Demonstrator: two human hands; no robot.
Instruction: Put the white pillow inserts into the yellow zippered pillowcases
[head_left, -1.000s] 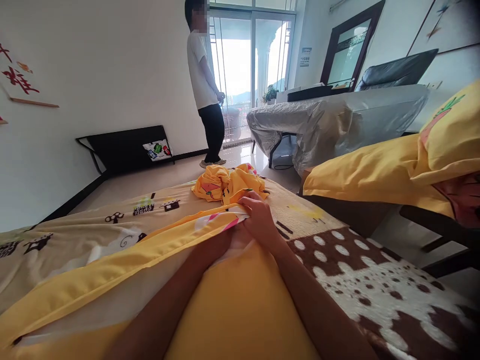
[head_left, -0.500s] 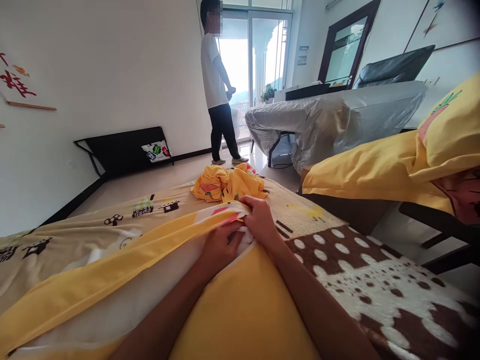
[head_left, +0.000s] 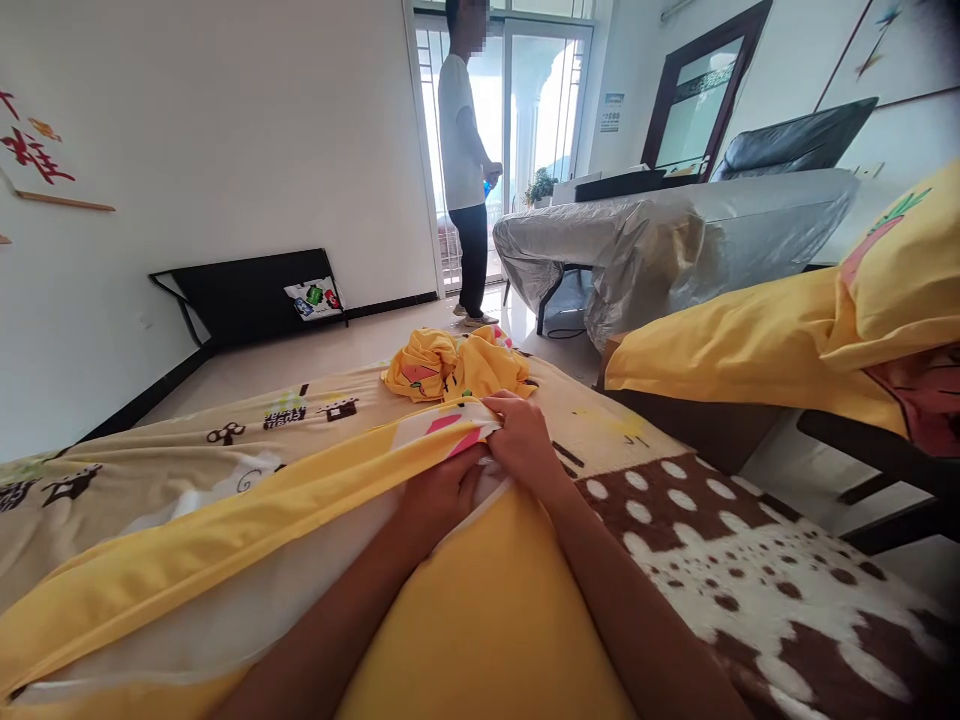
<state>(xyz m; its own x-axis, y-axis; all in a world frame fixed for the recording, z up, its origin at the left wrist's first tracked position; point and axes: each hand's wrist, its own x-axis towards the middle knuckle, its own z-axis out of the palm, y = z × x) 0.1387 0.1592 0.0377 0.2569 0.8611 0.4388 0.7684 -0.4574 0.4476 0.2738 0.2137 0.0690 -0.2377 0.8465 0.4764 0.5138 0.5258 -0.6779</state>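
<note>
A yellow pillow cover (head_left: 495, 610) lies across my lap with its long side open, and a white pillow insert (head_left: 247, 600) shows in the gap. My right hand (head_left: 523, 440) pinches the cover's edge at the far end of the opening, by a pink and white print. Tucked into the opening beside it is my left hand (head_left: 442, 495), against the white filling. The cover's raised edge hides most of the left fingers. Just beyond both hands rests a crumpled bundle of yellow fabric (head_left: 457, 365) on the bed.
Beneath everything spreads a patterned plush blanket (head_left: 675, 540). Yellow pillows (head_left: 735, 335) are piled at the right, above a dark chair frame (head_left: 892, 500). Farther back are a plastic-covered table (head_left: 645, 230), a standing person (head_left: 465, 150) and a black folded panel (head_left: 255, 295) against the wall.
My left hand has slipped deeper under the cover's edge, so fewer fingers show. The right hand keeps its pinch. The standing person has shifted slightly right and turned sideways.
</note>
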